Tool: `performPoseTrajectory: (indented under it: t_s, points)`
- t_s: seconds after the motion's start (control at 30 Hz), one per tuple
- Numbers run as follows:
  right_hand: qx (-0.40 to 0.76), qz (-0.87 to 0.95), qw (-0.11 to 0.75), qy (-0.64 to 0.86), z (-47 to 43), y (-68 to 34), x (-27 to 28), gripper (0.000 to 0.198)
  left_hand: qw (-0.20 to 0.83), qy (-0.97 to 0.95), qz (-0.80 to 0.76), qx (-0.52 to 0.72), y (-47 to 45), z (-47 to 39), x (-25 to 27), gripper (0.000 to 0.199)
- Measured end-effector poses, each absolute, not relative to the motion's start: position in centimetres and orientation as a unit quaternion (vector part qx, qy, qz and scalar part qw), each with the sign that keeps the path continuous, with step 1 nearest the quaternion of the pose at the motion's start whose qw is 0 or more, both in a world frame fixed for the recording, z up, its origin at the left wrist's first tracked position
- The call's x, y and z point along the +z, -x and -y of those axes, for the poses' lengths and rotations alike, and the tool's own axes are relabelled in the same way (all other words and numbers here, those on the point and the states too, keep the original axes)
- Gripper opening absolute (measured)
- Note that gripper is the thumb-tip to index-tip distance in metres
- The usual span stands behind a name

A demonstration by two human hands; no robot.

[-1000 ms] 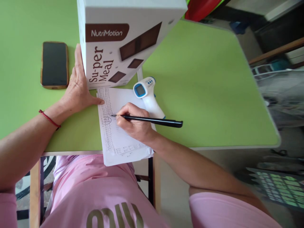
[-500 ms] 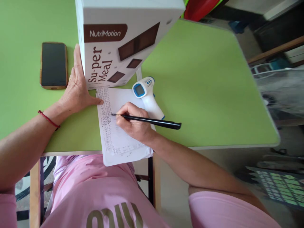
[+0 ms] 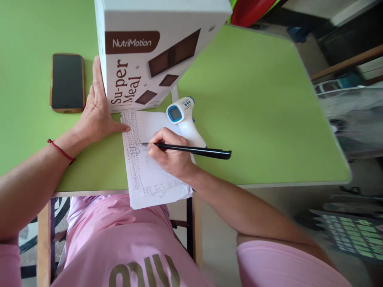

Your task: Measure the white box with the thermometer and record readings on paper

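My right hand (image 3: 170,153) grips a black pen (image 3: 206,152), its tip on a sheet of paper (image 3: 158,175) covered at the left with rows of small handwriting and one circled spot. My left hand (image 3: 97,107) lies with fingers outstretched along the left side of a white NutriMotion box (image 3: 128,71); its thumb rests on the paper's left edge. The box stands upright just beyond the paper. Beside my right hand lies a white and blue infrared thermometer (image 3: 190,127), its handle partly hidden by that hand.
A dark-screened smartphone (image 3: 67,81) in a brown case lies left of the box on the green table (image 3: 263,111). The paper overhangs the table's near edge. A red object (image 3: 249,12) shows at the top, behind the box.
My right hand and the pen have shifted slightly to the right, and the pen's back end sits a little higher. My left hand has stayed in place.
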State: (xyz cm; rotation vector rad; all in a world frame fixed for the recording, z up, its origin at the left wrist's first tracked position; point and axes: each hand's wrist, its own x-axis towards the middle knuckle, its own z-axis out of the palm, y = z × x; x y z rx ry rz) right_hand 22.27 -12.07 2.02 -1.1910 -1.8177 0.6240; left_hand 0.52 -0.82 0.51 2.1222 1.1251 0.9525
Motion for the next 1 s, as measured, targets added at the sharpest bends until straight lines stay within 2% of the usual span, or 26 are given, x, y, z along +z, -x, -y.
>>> performPoseTrajectory:
  t_s: [0.33, 0.53, 0.7, 1.0]
  points:
    - [0.247, 0.734, 0.405, 0.485, 11.94, -22.32, 2.30, 0.020, 0.271, -0.792, -0.403, 0.370, -0.45, 0.72, 0.45, 0.159]
    - [0.238, 0.722, 0.435, 0.483, 11.89, -22.28, 2.13, 0.018, 0.264, -0.793, -0.392, 0.385, -0.41, 0.53, -0.04, 0.156]
    - [0.243, 0.725, 0.428, 0.481, 11.92, -22.19, 2.21, 0.018, 0.269, -0.787, -0.391, 0.393, -0.47, 0.54, -0.14, 0.153]
    - [0.261, 0.724, 0.420, 0.481, 11.96, -22.24, 2.21, 0.019, 0.260, -0.791, -0.392, 0.391, -0.60, 0.61, 0.05, 0.157]
